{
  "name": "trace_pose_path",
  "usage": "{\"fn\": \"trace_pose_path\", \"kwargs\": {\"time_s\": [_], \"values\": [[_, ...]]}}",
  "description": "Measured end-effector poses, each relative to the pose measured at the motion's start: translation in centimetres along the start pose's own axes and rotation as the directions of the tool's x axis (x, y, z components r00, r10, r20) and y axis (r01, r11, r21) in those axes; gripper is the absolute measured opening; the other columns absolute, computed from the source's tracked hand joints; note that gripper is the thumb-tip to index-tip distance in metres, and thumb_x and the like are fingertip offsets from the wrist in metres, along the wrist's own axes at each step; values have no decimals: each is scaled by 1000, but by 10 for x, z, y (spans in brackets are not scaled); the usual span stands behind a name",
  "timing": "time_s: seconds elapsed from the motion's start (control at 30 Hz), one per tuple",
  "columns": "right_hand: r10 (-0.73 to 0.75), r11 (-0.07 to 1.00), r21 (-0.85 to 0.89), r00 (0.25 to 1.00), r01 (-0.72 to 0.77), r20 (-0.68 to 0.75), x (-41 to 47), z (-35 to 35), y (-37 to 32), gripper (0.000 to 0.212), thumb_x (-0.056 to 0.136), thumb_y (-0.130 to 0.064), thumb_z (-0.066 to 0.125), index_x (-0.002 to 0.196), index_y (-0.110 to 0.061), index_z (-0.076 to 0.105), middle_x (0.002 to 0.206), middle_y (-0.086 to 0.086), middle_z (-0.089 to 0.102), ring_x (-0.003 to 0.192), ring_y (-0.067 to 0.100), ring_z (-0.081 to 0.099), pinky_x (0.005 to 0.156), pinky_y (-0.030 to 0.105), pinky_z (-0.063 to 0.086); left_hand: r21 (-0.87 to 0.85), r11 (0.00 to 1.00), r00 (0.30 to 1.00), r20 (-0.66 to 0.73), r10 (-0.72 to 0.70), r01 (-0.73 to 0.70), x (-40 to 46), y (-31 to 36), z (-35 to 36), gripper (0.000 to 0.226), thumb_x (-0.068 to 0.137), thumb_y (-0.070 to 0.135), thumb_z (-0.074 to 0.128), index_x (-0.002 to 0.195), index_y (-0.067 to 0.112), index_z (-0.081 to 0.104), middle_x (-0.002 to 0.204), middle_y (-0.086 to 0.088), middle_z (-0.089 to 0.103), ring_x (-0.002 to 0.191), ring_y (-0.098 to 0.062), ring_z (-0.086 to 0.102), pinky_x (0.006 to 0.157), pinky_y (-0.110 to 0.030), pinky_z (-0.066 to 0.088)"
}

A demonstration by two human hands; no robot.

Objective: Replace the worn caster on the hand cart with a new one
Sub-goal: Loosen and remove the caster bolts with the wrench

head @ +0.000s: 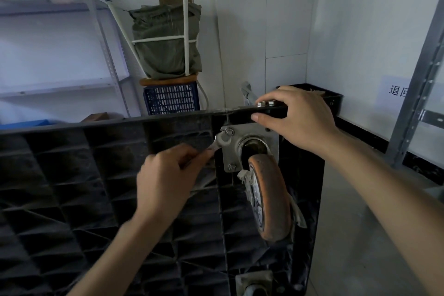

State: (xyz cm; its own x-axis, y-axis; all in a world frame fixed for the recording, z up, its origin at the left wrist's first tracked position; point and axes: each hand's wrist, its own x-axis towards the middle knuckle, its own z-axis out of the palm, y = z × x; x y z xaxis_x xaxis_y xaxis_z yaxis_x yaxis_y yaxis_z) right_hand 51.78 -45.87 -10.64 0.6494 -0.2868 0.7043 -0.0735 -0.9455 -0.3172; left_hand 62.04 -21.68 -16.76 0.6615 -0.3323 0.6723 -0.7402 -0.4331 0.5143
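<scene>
The hand cart [101,175] stands on its side, its black ribbed underside facing me. A worn orange caster [271,197] hangs from a steel mounting plate [249,149] near the cart's top right corner. My left hand [168,175] grips the handle of a wrench [219,143], whose jaw sits at the plate's upper left bolt [230,131]. My right hand [295,118] grips the cart's top edge above the plate, thumb on the near face. Loose nuts [265,103] sit on that edge by my fingertips. Another wrench [248,94] pokes up behind the edge.
A second caster plate [254,281] shows at the cart's bottom edge. Behind the cart are a blue crate [171,98] with a stool and green bag on top, a black crate [332,97], grey metal shelving [60,43] at left and a shelf post [418,94] at right.
</scene>
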Motion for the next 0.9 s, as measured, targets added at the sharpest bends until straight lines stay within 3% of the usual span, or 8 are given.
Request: {"fn": "trace_pose_path", "kwargs": {"time_s": [0.13,0.23,0.5,0.6,0.7,0.8,0.9], "values": [[-1,1000,-2,1000,1,6,0,0,0,33,84,-61,69,109,-39,72,96,-18,64,93,7,59,71,29,41,221,963,988,71,140,-153,26,10,-22,34,82,66,65,75,34,73,53,15,60,56,-10,60,52,-28,47],[-1,1000,-1,1000,1,8,0,0,0,32,84,-61,69,109,-40,72,95,-18,64,92,7,59,71,29,40,306,922,969,145,201,-238,45,20,-32,39,80,70,63,72,34,72,52,17,57,56,-5,57,53,-27,46],[-22,1000,0,1000,22,-6,1,1,1,26,85,-58,71,105,-42,71,93,-18,63,89,5,58,64,22,36,543,755,920,330,210,-367,80,52,-52,55,75,84,51,70,33,71,61,14,60,65,-11,59,61,-30,44],[-28,1000,-9,1000,28,-13,1,2,2,27,84,-57,71,106,-40,72,92,-18,63,89,5,58,64,24,36,651,631,904,355,238,-422,88,62,-53,66,71,90,42,73,33,73,69,9,62,68,-16,60,57,-28,37],[-26,1000,-8,1000,26,-17,1,2,2,28,83,-57,72,106,-40,72,91,-18,62,89,4,58,65,25,37,693,561,891,366,268,-453,92,69,-54,63,75,88,45,73,30,71,68,6,59,65,-17,57,58,-30,36],[-32,999,-15,999,32,-19,1,3,3,27,83,-57,71,105,-41,72,90,-17,62,88,5,57,64,21,35,672,595,897,361,256,-441,93,68,-52,63,75,88,50,67,28,69,67,6,58,64,-18,56,60,-32,40],[-32,999,-15,999,31,-21,0,3,3,29,84,-59,70,106,-41,71,90,-17,62,87,5,57,63,20,34,577,737,918,365,154,-352,86,54,-49,66,73,87,49,62,25,68,66,5,62,65,-18,61,68,-35,52]]}}
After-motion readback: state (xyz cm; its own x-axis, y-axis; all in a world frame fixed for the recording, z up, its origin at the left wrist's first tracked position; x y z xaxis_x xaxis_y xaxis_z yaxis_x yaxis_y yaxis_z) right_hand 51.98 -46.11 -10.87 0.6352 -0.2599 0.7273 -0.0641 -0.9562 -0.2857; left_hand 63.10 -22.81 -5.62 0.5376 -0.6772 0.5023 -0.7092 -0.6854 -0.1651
